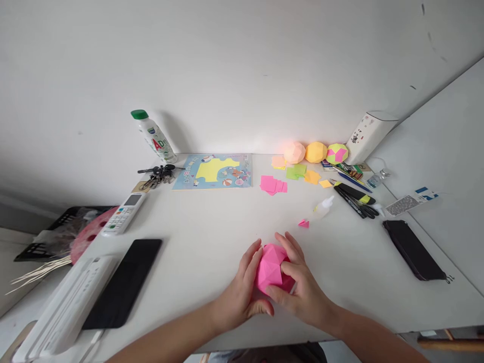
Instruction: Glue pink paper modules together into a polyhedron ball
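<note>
Near the front edge of the table, a pink folded-paper ball (272, 267) is between both hands. My left hand (240, 292) cups its left side, with the thumb below it. On the right side, my right hand (298, 285) grips the ball, its thumb at the lower front and the index finger bent at an opening in the paper. A small folded pink piece (303, 223) lies just beyond the hands, beside a small clear glue bottle (324, 205). Pink paper squares (273, 184) lie farther back.
Three finished paper balls (316, 152) stand by the wall. Behind are a blue booklet (185, 176), keys (161, 174) and a bottle (155, 136). A black phone (124, 285) and remote (124, 214) lie left; pens, a knife (355, 193) and a black pouch (414, 250) lie right.
</note>
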Tool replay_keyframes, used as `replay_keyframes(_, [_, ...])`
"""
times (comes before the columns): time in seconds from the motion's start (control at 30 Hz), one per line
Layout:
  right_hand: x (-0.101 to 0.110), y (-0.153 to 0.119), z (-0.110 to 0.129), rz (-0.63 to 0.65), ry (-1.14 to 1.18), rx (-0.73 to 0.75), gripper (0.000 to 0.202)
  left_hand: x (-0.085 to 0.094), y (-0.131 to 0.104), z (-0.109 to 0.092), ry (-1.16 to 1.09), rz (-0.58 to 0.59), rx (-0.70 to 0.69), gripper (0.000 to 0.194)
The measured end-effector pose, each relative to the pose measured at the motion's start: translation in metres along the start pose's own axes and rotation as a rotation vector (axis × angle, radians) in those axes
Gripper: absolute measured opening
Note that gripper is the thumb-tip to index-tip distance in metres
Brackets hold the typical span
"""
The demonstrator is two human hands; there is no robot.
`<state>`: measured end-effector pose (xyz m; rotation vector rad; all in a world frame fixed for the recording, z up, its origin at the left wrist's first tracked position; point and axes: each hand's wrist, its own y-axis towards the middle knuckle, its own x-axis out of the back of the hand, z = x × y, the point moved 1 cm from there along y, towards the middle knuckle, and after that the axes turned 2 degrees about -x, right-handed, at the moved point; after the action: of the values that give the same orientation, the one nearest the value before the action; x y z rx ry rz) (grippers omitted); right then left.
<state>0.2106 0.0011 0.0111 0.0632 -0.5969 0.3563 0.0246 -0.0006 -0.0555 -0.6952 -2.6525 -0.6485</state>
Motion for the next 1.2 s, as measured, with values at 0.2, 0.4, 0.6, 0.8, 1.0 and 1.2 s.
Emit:
replay_keyframes(0.2, [-0.002, 0.001, -0.001, 0.015, 0.106, 0.010, 0.026, -0.003, -0.001, -0.003, 0.074, 0.010, -0.021, 0.097])
replay_keyframes(0.4, [-0.002, -0.001, -0.002, 0.051, 0.117, 0.023, 0.025, -0.003, -0.001, -0.006, 0.112, 0.001, -0.044, 0.092])
replay_keyframes(0.6, [-0.002, -0.001, -0.002, 0.078, 0.116, 0.023, 0.024, -0.001, 0.002, -0.014, 0.175, 0.009, -0.062, 0.092])
replay_keyframes(0.8, [0.002, -0.001, -0.002, 0.134, 0.087, 0.043, 0.021, 0.001, 0.003, -0.016, 0.152, 0.020, -0.020, 0.093])
replay_keyframes(1.0, [0.004, -0.002, -0.002, 0.132, 0.096, 0.060, 0.014, 0.000, 0.002, -0.014, 0.145, -0.001, -0.046, 0.091])
replay_keyframes(1.2, [0.002, -0.002, -0.002, 0.114, 0.080, 0.083, 0.010, 0.002, 0.003, -0.016, 0.156, 0.012, -0.056, 0.090])
